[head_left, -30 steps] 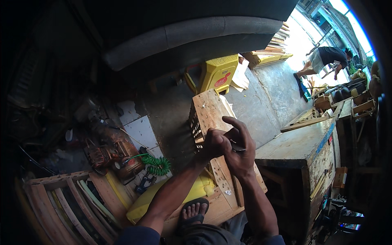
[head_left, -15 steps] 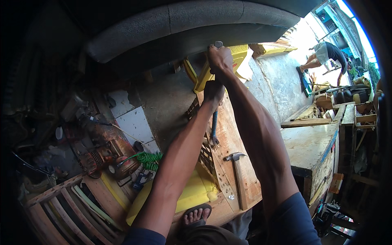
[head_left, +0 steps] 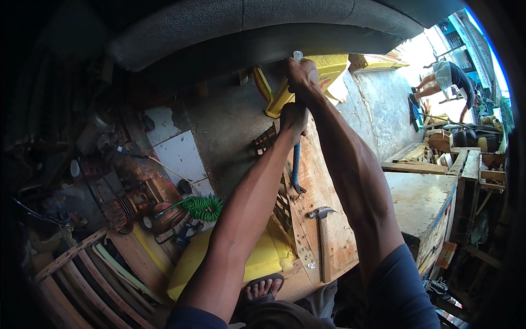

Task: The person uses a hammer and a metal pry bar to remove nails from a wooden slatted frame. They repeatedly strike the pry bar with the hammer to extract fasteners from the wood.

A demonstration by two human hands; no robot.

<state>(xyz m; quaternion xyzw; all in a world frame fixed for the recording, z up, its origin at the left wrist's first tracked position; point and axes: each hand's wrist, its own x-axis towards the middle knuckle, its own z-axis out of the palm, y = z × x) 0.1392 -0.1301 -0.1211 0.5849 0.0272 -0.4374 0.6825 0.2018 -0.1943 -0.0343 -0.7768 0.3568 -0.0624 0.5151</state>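
Note:
Both my fists are wrapped round a blue pry bar (head_left: 296, 164), one above the other. My right hand (head_left: 302, 75) is closed near its top, where a pale metal end sticks out. Just below it, my left hand (head_left: 295, 117) grips the shaft. The bar's dark hooked lower end meets or hovers over the left part of a wooden panel (head_left: 322, 181); whether it touches I cannot tell. A claw hammer (head_left: 326, 247) with a wooden handle lies on that panel, nearer to me than the bar's tip.
Yellow foam (head_left: 235, 257) lies left of the panel, beside my sandalled foot (head_left: 264, 287). Further left are a rusty compressor (head_left: 145, 203) and a coiled green hose (head_left: 201, 208). A yellow plastic stool (head_left: 323, 68) and grey upholstered furniture (head_left: 263, 22) stand ahead. Another person (head_left: 446, 77) bends at far right.
The whole view has shifted slightly, with the panel and stool appearing farther right. Both hands keep their hold on the pry bar, and the hammer stays on the panel.

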